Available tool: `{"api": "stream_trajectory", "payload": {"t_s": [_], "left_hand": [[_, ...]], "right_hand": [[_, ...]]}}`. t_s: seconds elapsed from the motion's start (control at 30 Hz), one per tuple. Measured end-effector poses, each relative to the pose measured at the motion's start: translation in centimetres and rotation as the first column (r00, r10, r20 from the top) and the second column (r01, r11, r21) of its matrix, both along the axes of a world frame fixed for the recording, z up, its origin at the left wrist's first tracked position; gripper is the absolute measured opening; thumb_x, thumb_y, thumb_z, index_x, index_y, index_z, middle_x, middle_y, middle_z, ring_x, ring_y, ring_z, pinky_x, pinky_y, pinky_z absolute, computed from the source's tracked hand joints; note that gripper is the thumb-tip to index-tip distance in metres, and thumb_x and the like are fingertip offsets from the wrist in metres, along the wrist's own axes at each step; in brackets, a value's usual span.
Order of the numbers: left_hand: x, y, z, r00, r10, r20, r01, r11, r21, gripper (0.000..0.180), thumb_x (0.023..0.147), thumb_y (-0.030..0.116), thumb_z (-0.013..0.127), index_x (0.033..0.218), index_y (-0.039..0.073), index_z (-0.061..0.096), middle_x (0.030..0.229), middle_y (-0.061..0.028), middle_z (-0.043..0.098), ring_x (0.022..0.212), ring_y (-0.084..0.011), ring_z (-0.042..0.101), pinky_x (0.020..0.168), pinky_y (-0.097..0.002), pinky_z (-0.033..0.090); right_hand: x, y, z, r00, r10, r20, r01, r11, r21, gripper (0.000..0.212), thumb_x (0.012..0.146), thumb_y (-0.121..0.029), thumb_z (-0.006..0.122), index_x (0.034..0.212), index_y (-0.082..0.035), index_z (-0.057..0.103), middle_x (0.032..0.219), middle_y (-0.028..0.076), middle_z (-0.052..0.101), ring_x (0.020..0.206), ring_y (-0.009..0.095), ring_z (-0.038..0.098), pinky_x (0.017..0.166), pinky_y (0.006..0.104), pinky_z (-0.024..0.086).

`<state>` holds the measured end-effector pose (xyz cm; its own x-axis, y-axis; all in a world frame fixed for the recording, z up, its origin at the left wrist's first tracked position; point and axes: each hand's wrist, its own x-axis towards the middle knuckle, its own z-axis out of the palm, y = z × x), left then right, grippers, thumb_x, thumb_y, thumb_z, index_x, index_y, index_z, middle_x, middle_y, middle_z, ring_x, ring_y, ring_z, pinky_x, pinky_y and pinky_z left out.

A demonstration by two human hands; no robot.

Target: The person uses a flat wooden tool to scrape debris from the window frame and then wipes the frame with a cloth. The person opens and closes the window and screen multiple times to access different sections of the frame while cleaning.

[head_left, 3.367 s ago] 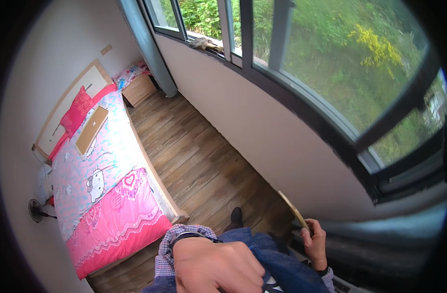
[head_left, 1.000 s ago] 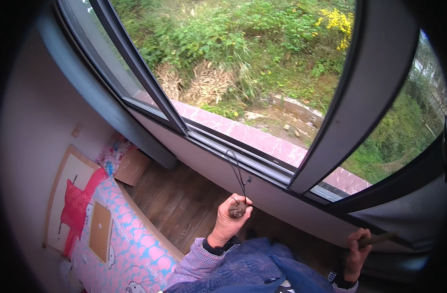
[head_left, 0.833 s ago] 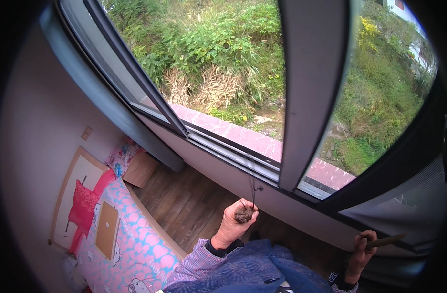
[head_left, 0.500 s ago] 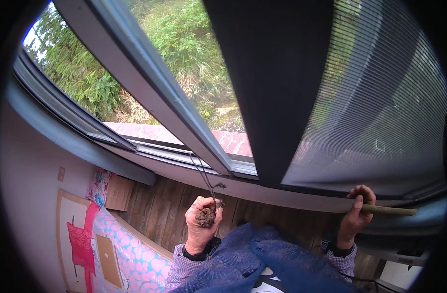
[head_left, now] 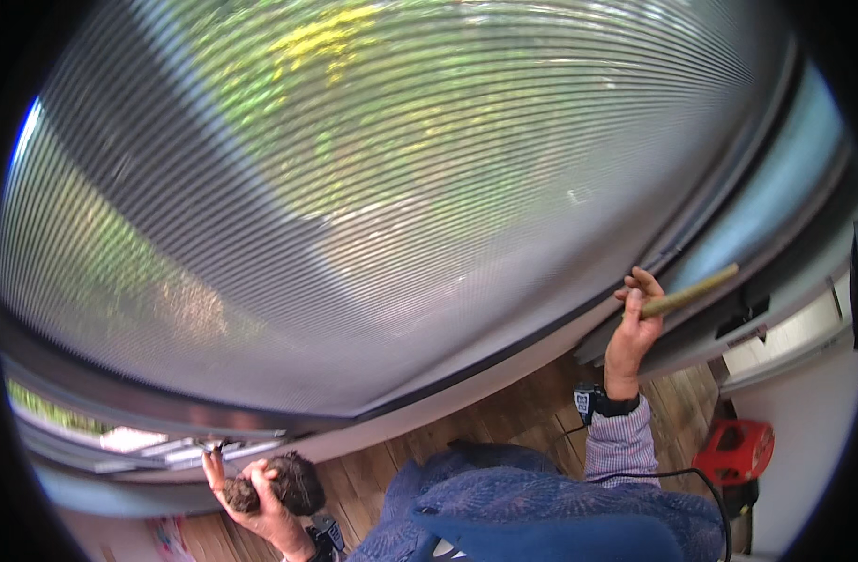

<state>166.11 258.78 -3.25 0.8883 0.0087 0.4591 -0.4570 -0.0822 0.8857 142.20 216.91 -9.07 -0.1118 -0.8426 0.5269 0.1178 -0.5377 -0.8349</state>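
Observation:
At the lower left, my left hand is closed round a brown, lumpy, ball-like bundle. A darker, fuzzy round mass sits against its right side; I cannot make out what either is made of. One finger of that hand reaches up to the window track. On the right, my right hand grips a short tan stick that points up to the right. Its fingertips are close to the lower right edge of the pleated window screen.
Wooden flooring lies below the window wall. A blue-grey sill curves along the right. Low on the right are a red plastic object and a black cable. Greenery shows through the screen.
The view has swung right, so the screen now fills most of it. My left hand has come up beside the window track, and the dark fuzzy mass shows next to the bundle. The right hand keeps the stick.

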Motion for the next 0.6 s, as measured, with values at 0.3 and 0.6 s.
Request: {"api": "stream_trajectory", "payload": {"t_s": [0.3,0.6], "left_hand": [[8.2,8.6,-4.6,0.988,0.140,-0.059,-0.134,0.986,0.098,0.056,0.087,0.000,0.073,0.139,-0.002,0.053,0.113,-0.0174,0.064,0.087,-0.0216,0.065,0.070,-0.0319,0.058],[11.0,10.5,-6.2,0.983,0.047,-0.176,-0.062,0.994,-0.085,0.069,0.088,-0.010,0.067,0.151,0.006,0.041,0.115,-0.0078,0.060,0.092,-0.0150,0.060,0.073,-0.0259,0.053]], "right_hand": [[-3.7,-4.8,-6.2,0.975,-0.221,0.038,0.206,0.952,0.228,0.034,0.103,-0.009,0.051,0.136,0.002,0.055,0.129,0.009,0.060,0.109,0.016,0.060,0.087,0.0302,0.053],[-5.2,-13.8,-9.6,0.972,-0.160,-0.172,0.149,0.986,-0.074,0.039,0.098,-0.008,0.054,0.136,-0.007,0.057,0.127,0.002,0.060,0.116,0.016,0.054,0.104,0.0292,0.040]]}}
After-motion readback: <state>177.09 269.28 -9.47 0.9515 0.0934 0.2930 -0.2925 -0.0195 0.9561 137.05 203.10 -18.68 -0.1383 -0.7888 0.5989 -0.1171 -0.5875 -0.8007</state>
